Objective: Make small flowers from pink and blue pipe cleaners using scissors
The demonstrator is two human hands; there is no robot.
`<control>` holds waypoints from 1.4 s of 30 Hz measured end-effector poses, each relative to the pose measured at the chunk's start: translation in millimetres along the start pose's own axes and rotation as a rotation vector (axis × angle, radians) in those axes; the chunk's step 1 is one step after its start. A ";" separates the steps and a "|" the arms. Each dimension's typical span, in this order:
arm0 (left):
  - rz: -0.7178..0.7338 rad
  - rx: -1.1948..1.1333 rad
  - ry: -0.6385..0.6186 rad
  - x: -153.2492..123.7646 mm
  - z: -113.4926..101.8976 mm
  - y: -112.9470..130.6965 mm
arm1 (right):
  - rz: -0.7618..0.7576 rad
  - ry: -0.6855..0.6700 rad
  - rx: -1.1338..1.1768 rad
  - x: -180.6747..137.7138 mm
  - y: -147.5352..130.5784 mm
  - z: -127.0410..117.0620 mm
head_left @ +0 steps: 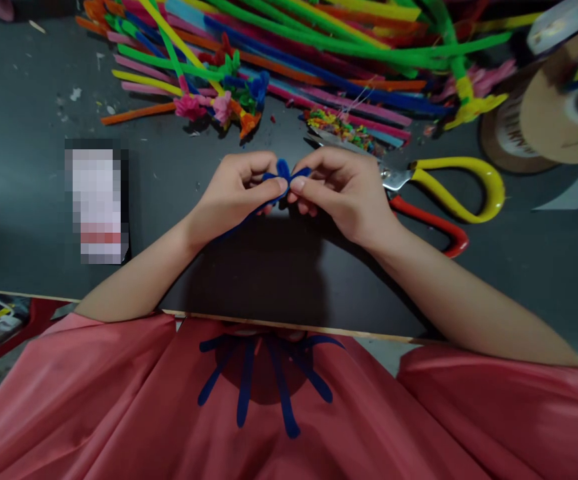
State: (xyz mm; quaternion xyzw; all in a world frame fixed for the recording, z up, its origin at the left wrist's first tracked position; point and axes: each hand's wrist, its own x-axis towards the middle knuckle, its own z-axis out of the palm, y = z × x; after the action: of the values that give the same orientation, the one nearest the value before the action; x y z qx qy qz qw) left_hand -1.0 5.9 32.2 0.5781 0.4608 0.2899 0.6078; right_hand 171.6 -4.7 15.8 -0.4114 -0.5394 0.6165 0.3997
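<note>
Between my two hands is a dark blue pipe cleaner (pixel 283 167), bent into short petal-like loops. My left hand (pixel 249 183) pinches it between thumb and fingers, and a blue length trails down below that wrist. My right hand (pixel 341 190) pinches the other side, its thumb almost touching the left thumb. The fingers partly hide the middle of the shape. More blue pipe cleaners (pixel 246 383) spread like a fan over the red cloth (pixel 133 400) at my lap.
Scissors (pixel 399 179) with yellow and red handles lie beside my right hand. Colourful pipe cleaners (pixel 289 47) and finished-looking small flowers (pixel 221 107) pile up at the back. Ribbon spools (pixel 543 113) stand at right. A blurred phone (pixel 96 200) lies left on the dark table (pixel 19 220).
</note>
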 end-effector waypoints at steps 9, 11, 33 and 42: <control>0.033 -0.016 0.025 -0.6 0.6 -1.6 | 0.049 -0.046 0.125 2.8 5.6 -1.0; 0.037 -0.003 0.010 -0.6 0.6 -1.1 | 0.052 -0.053 0.142 3.3 6.5 -1.2; 0.109 0.034 0.052 -2.9 2.9 0.5 | 0.007 -0.005 0.004 1.4 3.7 -1.8; 0.099 0.162 0.064 -1.6 1.7 -1.4 | -0.057 -0.023 -0.025 0.0 3.7 0.9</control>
State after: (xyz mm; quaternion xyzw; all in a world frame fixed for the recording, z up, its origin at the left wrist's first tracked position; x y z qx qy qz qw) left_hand -0.3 3.5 31.0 0.6378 0.4727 0.2997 0.5290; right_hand 170.5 -5.4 12.2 -0.3937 -0.5631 0.6028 0.4057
